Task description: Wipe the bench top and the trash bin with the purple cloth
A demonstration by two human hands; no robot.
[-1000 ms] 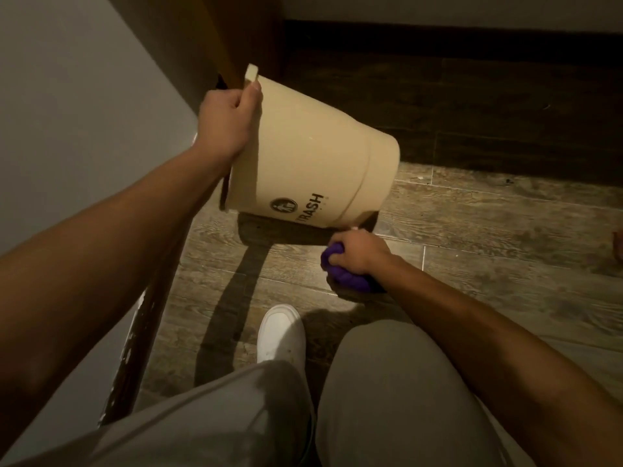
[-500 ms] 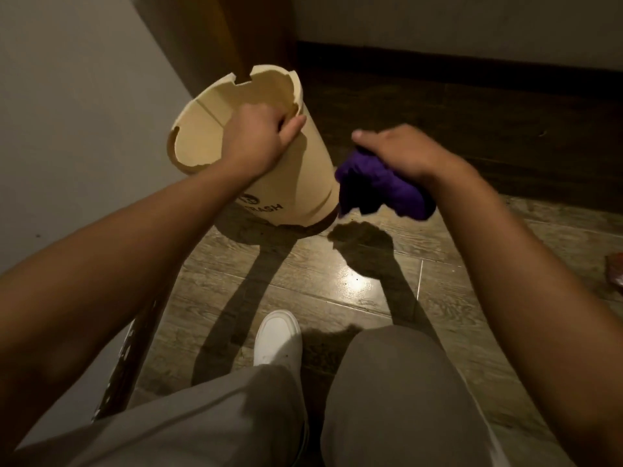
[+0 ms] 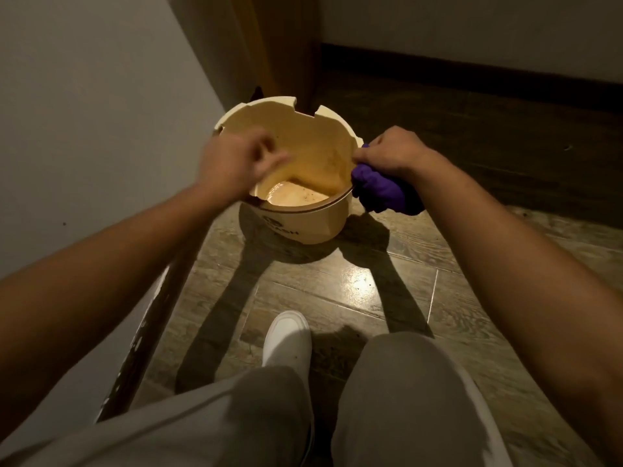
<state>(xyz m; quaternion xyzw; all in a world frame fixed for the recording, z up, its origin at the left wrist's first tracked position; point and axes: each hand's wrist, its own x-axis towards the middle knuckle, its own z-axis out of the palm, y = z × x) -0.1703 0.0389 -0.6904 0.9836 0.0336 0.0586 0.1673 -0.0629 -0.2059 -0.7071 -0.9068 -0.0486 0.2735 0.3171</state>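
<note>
purple cloth (image 3: 384,189) balled in right hand (image 3: 391,156) beside bin (image 3: 313,224); left hand (image 3: 232,163) blurred, grip unclear

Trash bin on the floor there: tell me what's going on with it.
A person is crouched over a cream trash bin that stands upright on the wood-look floor beside a wall. The right hand presses a bunched purple cloth against the bin's right rim and outer side. The left hand is blurred over the bin's open mouth, and whether it grips the rim cannot be told. The bin's inside shows brownish stains and specks on the bottom.
</note>
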